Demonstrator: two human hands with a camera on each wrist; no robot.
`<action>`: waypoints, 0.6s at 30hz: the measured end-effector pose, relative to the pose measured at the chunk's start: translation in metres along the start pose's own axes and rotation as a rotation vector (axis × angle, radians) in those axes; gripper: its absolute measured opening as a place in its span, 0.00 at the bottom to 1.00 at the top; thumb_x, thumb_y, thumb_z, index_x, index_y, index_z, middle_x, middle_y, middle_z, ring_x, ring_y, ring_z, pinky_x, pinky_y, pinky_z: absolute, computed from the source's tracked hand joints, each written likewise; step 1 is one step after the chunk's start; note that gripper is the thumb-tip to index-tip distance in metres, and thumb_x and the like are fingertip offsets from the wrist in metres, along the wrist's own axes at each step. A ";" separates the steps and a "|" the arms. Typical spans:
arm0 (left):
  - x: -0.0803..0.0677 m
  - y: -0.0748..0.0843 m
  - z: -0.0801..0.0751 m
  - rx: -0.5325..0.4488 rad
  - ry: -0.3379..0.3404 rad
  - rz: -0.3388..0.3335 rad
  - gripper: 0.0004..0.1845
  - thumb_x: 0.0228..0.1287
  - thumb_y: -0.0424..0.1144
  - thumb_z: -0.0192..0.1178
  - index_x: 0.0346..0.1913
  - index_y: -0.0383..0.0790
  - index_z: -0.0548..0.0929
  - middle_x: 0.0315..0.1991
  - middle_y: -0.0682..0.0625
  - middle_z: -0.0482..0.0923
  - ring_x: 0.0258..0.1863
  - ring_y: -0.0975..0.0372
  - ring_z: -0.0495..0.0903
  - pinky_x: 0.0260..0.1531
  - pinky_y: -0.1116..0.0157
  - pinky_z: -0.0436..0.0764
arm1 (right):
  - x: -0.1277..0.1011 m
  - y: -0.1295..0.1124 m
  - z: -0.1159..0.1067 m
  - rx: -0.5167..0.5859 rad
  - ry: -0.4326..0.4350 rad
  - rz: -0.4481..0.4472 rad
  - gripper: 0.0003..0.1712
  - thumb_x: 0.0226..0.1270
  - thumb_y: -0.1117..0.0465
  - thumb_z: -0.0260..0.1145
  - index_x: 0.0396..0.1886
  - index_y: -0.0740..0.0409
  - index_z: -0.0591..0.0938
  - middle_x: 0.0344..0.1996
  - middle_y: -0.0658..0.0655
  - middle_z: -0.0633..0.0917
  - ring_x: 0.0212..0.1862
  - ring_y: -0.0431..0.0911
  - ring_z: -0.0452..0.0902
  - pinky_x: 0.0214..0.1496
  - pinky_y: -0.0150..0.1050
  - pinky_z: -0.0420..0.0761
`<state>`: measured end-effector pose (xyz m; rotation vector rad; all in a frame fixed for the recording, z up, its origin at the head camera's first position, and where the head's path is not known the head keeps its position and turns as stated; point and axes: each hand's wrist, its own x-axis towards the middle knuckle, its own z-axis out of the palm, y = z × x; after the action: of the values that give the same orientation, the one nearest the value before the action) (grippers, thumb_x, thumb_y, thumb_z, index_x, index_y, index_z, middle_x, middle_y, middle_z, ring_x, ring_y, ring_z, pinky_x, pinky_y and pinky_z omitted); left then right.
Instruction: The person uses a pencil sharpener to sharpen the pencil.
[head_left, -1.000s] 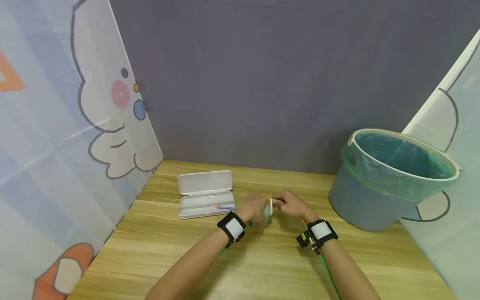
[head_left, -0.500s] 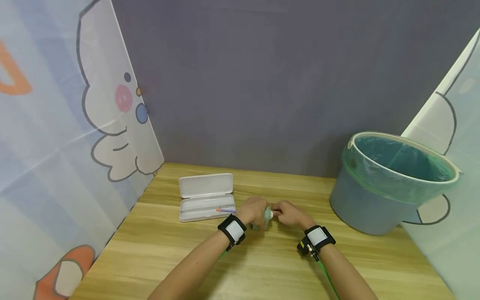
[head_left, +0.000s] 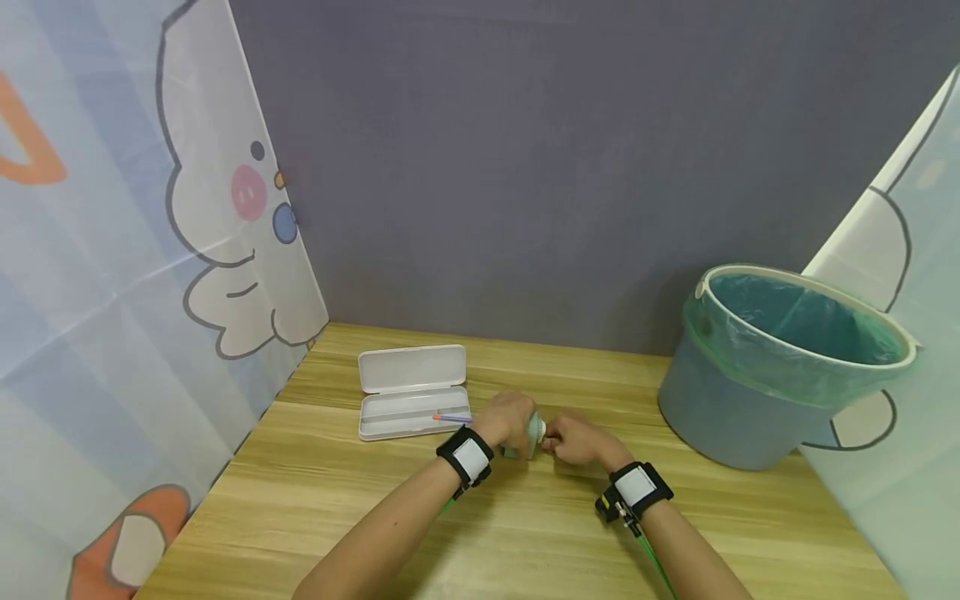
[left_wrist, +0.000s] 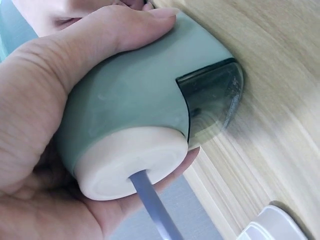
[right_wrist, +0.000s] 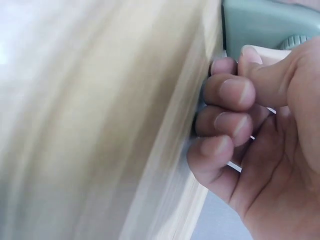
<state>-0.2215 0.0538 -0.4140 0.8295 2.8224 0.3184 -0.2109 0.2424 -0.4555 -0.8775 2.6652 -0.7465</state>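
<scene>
My left hand is wrapped round a green pencil sharpener, thumb over its top, close over the table. The sharpener has a cream round face and a dark see-through shavings bin. A purple pencil sticks out of the hole in that face; its orange end points left in the head view. On the opposite side, my right hand pinches the end of the cream crank between thumb and curled fingers. Those fingers hide most of the crank's handle.
Behind the pencil, a white pencil case lies with its lid up on the wooden table. At the right stands a grey bucket lined with a green bag. A grey wall closes off the back.
My right hand has swung toward me with the crank, from the far side of the sharpener to the near side. My left hand keeps its grip, and the pencil stays in the hole.
</scene>
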 end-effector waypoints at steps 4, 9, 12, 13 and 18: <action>-0.001 0.000 0.001 -0.013 0.001 0.002 0.21 0.35 0.41 0.87 0.31 0.47 0.83 0.28 0.56 0.80 0.27 0.63 0.75 0.28 0.68 0.77 | -0.004 -0.002 0.003 -0.039 -0.003 -0.002 0.16 0.70 0.68 0.62 0.20 0.52 0.76 0.18 0.39 0.66 0.20 0.31 0.59 0.26 0.27 0.61; 0.000 -0.001 0.002 -0.034 -0.021 -0.006 0.21 0.36 0.41 0.87 0.31 0.47 0.83 0.28 0.56 0.80 0.26 0.62 0.75 0.27 0.67 0.77 | -0.009 -0.005 0.004 -0.069 -0.014 0.009 0.16 0.72 0.66 0.62 0.22 0.52 0.78 0.19 0.40 0.68 0.23 0.32 0.62 0.29 0.28 0.64; 0.001 -0.001 0.001 -0.030 -0.034 -0.015 0.21 0.37 0.42 0.86 0.32 0.47 0.83 0.29 0.55 0.80 0.27 0.62 0.76 0.28 0.67 0.77 | -0.011 -0.006 0.005 -0.049 -0.031 0.021 0.16 0.76 0.64 0.60 0.23 0.52 0.79 0.20 0.41 0.69 0.23 0.33 0.64 0.30 0.29 0.66; 0.001 -0.001 0.001 -0.029 -0.037 -0.017 0.21 0.37 0.42 0.86 0.33 0.47 0.83 0.29 0.55 0.80 0.27 0.62 0.76 0.28 0.67 0.77 | -0.011 -0.007 0.005 -0.041 -0.037 0.029 0.16 0.77 0.62 0.60 0.24 0.51 0.79 0.20 0.41 0.70 0.23 0.33 0.64 0.29 0.30 0.67; 0.000 -0.003 -0.003 -0.037 -0.050 0.001 0.22 0.39 0.42 0.86 0.35 0.47 0.83 0.30 0.56 0.80 0.28 0.62 0.76 0.28 0.67 0.78 | -0.013 -0.009 0.004 -0.036 -0.023 0.040 0.13 0.80 0.58 0.58 0.31 0.51 0.80 0.22 0.42 0.72 0.23 0.33 0.65 0.29 0.30 0.68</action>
<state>-0.2242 0.0509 -0.4118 0.8204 2.7612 0.3436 -0.1945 0.2425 -0.4534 -0.8337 2.6755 -0.6767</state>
